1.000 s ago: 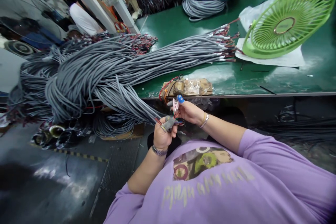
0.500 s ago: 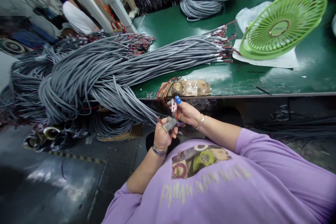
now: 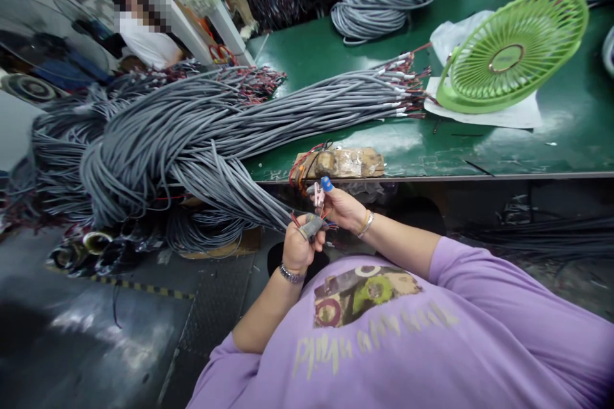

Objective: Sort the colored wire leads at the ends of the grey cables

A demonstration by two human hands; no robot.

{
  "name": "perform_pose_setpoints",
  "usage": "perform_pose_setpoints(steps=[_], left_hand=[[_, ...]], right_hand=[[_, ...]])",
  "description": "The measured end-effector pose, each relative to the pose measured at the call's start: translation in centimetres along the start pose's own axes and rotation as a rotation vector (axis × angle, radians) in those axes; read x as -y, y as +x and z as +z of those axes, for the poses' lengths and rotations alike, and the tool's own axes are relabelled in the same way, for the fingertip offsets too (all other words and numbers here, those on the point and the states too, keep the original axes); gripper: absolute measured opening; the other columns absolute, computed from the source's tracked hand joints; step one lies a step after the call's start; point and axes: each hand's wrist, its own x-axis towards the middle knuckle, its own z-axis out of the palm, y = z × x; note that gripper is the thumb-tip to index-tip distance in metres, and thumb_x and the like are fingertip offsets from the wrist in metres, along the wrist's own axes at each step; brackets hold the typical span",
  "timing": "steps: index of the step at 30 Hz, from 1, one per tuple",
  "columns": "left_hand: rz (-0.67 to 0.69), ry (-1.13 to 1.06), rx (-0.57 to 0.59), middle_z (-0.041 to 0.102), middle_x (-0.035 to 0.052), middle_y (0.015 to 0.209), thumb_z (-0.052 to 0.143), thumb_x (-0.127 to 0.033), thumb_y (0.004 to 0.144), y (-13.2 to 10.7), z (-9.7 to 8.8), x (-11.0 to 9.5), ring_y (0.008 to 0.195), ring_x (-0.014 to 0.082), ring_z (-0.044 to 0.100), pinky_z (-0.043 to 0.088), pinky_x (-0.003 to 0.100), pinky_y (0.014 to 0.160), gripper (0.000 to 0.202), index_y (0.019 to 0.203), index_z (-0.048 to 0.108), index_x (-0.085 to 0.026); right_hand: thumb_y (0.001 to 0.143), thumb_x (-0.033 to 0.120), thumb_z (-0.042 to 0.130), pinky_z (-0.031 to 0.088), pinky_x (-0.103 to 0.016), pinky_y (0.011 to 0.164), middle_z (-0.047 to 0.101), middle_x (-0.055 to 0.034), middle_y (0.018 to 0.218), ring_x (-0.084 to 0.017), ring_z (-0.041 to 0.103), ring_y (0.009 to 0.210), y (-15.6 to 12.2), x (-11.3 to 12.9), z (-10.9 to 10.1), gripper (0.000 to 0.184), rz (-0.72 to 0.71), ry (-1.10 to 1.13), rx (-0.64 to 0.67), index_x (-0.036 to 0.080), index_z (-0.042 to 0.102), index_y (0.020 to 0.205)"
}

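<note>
Head view: left hand (image 3: 298, 248) fisted tight round grey sheathed cable end (image 3: 311, 225), coloured wire tips sticking out. Right hand (image 3: 343, 208), blue fingertip cap (image 3: 327, 184), pinches small pink clip (image 3: 317, 193) just above those tips. Both hands sit just below green table's front edge (image 3: 432, 176), taped brown block (image 3: 343, 162) near. Big grey cable bundle (image 3: 192, 134) crowds left; right side open.

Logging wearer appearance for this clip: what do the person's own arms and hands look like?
Both arms are bare below short lilac T-shirt sleeves. The left hand has a dark metal-link wristband; the right hand has a thin pale bangle and a blue fingertip cover.
</note>
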Motion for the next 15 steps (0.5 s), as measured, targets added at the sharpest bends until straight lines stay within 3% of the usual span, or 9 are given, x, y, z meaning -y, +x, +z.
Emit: perform_pose_setpoints(steps=[5, 8, 15], left_hand=[[0.002, 0.000, -0.007, 0.056, -0.0015, 0.042, 0.073, -0.046, 0.068, -0.3, 0.0, -0.2, 0.027, 0.0051, 0.040, 0.024, 0.016, 0.028, 0.034, 0.061, 0.060, -0.014], [0.005, 0.020, -0.012, 0.056, -0.0013, 0.043, 0.072, -0.044, 0.070, -0.8, 0.0, -0.3, 0.027, 0.0050, 0.040, 0.025, 0.016, 0.029, 0.033, 0.061, 0.060, -0.014], [0.051, 0.029, -0.041, 0.058, -0.0010, 0.045, 0.071, -0.045, 0.071, -1.9, 0.3, -0.4, 0.030, 0.0049, 0.042, 0.027, 0.016, 0.031, 0.034, 0.062, 0.060, -0.014]], right_hand=[[0.076, 0.071, 0.055, 0.043, -0.023, 0.056, 0.061, -0.0023, 0.070, -0.011, 0.052, 0.058, 0.0, 0.0, -0.9, 0.056, 0.039, -0.040, 0.105, 0.016, 0.065, 0.081], [0.079, 0.071, 0.050, 0.043, -0.023, 0.056, 0.063, -0.0037, 0.074, -0.011, 0.053, 0.059, -0.1, 0.3, -1.6, 0.057, 0.079, -0.063, 0.151, 0.016, 0.065, 0.085], [0.073, 0.042, 0.072, 0.039, -0.020, 0.054, 0.059, 0.0011, 0.069, -0.008, 0.047, 0.057, -0.9, 0.6, -1.9, 0.029, -0.037, -0.135, 0.169, 0.015, 0.062, 0.080]])
